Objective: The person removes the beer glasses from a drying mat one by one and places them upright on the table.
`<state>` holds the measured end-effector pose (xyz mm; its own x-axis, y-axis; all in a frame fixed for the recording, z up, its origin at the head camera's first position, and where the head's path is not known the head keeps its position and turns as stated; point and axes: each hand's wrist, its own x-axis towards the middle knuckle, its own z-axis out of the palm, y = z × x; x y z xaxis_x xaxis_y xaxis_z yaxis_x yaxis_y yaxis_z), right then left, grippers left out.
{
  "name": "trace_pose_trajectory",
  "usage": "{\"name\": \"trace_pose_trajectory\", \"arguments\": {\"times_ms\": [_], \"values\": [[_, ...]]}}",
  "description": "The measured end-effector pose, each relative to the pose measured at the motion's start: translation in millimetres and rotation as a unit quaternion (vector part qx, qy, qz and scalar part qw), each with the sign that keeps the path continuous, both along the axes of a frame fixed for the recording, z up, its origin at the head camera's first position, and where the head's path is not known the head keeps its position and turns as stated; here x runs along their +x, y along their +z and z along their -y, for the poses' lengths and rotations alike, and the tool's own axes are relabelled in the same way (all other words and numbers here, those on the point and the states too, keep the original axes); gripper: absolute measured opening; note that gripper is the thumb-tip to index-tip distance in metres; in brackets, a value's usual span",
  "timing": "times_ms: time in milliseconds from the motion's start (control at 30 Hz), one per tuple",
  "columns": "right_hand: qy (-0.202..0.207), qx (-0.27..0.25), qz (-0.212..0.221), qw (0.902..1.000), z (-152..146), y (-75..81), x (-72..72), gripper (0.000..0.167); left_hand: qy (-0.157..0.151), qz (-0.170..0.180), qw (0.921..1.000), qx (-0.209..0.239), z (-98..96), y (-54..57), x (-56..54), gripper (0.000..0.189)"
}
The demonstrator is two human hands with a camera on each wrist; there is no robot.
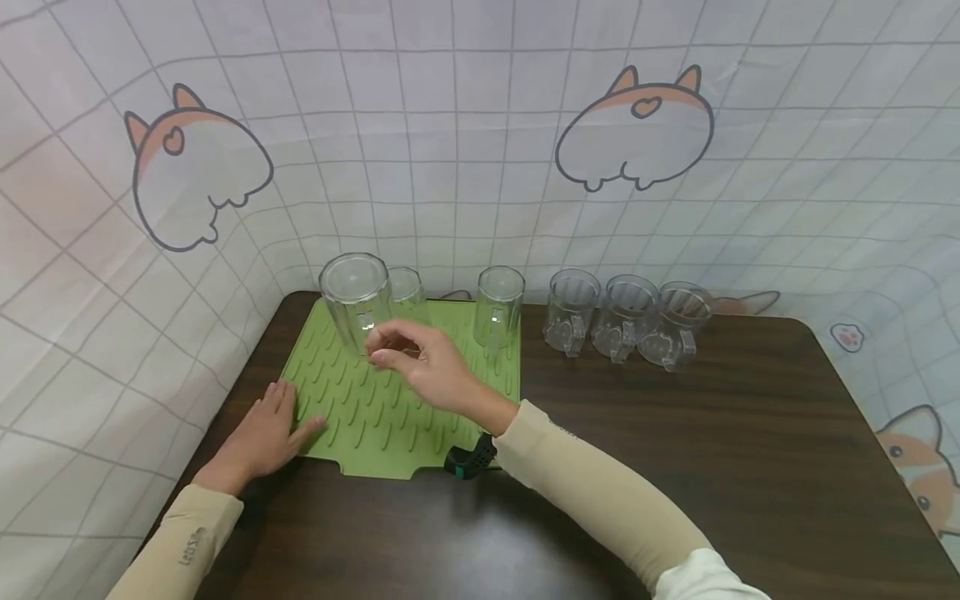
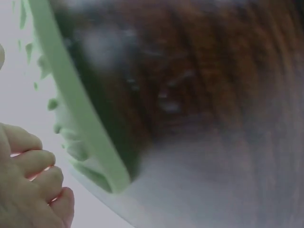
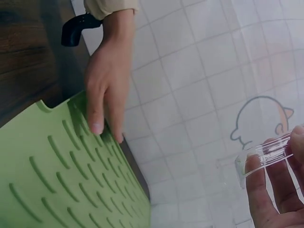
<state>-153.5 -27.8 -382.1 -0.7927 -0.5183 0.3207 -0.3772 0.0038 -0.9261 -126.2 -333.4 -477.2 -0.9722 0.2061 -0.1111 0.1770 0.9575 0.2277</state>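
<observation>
My right hand (image 1: 431,362) pinches the handle of a clear glass mug (image 1: 351,292), lifted over the left side of a green ridged drying mat (image 1: 375,417). In the right wrist view, my fingers (image 3: 280,190) curl around the clear handle (image 3: 273,152). My left hand (image 1: 258,433) rests flat with fingers spread at the mat's left edge, the thumb over the mat. Two other glass mugs stand at the mat's back: one mug (image 1: 407,287) partly hidden behind the lifted one, another mug (image 1: 500,308) near the back right corner.
Right of the mat, three clear mugs stand in a row on the dark wooden table (image 1: 750,433): a near mug (image 1: 572,304), a middle mug (image 1: 628,308) and a far right mug (image 1: 681,317). A printed grid cloth (image 1: 465,183) hangs behind the table and along its sides.
</observation>
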Motion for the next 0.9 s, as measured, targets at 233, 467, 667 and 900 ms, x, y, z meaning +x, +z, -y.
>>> {"name": "trace_pose_trajectory", "arguments": {"times_ms": [233,467,667,900], "values": [[-0.023,0.005,-0.005,0.9997,-18,1.4,2.6,0.015,0.011,-0.021,0.9984,0.051,-4.9,15.0,-3.3,0.092],[-0.050,0.010,-0.040,0.9979,-36,3.3,5.1,0.015,0.031,-0.038,0.9930,0.107,-10.3,33.4,-0.8,0.089],[-0.062,0.008,-0.063,0.9960,-50,3.2,6.1,0.015,0.033,-0.102,0.9832,0.148,-18.3,45.5,3.0,0.076],[-0.090,0.021,-0.095,0.9912,-66,1.0,8.5,0.018,0.026,-0.155,0.9696,0.188,-32.2,54.1,5.8,0.066]]}}
